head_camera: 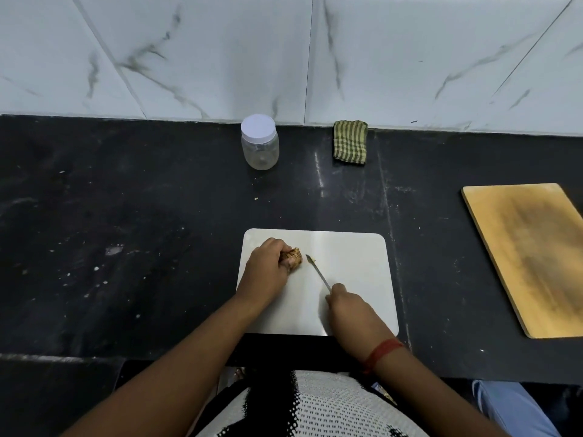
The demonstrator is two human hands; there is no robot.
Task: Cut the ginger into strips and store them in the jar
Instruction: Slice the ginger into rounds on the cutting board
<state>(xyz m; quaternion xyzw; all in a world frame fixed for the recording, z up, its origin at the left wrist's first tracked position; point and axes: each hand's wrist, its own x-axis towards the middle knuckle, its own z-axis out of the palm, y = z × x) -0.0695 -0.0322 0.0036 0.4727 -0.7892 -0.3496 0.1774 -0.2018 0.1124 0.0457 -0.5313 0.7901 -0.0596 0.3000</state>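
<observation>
A brown piece of ginger [294,256] lies on the white cutting board [356,279], near its upper left. My left hand [267,269] grips the ginger from the left, fingers curled over it. My right hand [350,310] holds a thin knife [318,272] whose blade points up-left, its tip just right of the ginger and apart from it. A small cut sliver [310,258] sits by the blade tip. The clear jar [260,142] with a white lid on stands upright at the back of the counter.
A folded green striped cloth [350,142] lies against the marble wall, right of the jar. A wooden board [530,257] rests on the black counter [126,231] at the far right. The counter's front edge runs just below the white board.
</observation>
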